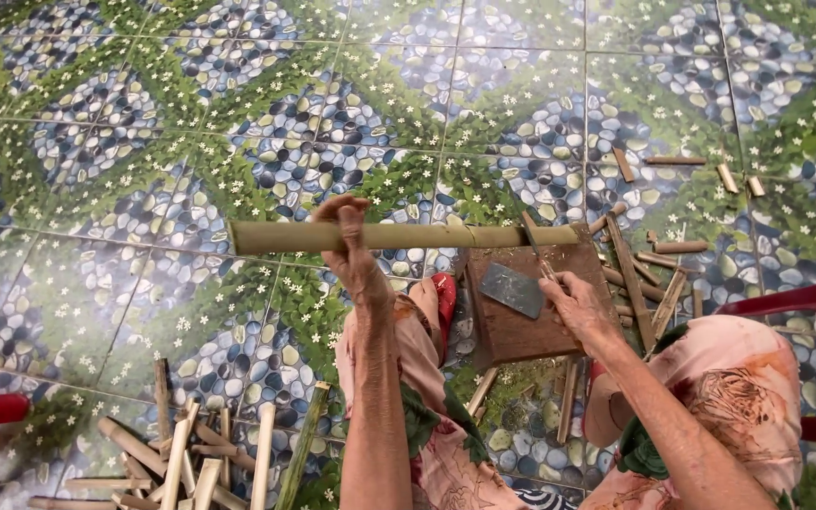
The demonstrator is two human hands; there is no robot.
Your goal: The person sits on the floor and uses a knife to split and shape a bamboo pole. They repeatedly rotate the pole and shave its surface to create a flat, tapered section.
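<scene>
- Holding a long bamboo stalk (pixel 408 236) level above the tiled floor (pixel 144 189), your left hand (pixel 351 247) has its grip wrapped around the stalk's middle.
- Your right hand (pixel 573 300) grips a cleaver (pixel 514 288), blade flat on the wooden block (pixel 531 326) under the stalk's right end.
- Cut bamboo pieces (pixel 181 453) lie lower left; shorter offcuts (pixel 654 255) scatter right of the block.

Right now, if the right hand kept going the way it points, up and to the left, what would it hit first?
The right hand holds a cleaver over the wooden block. Straight on, the blade would probably meet the bamboo pole that the left hand holds; depth is unclear.
</scene>
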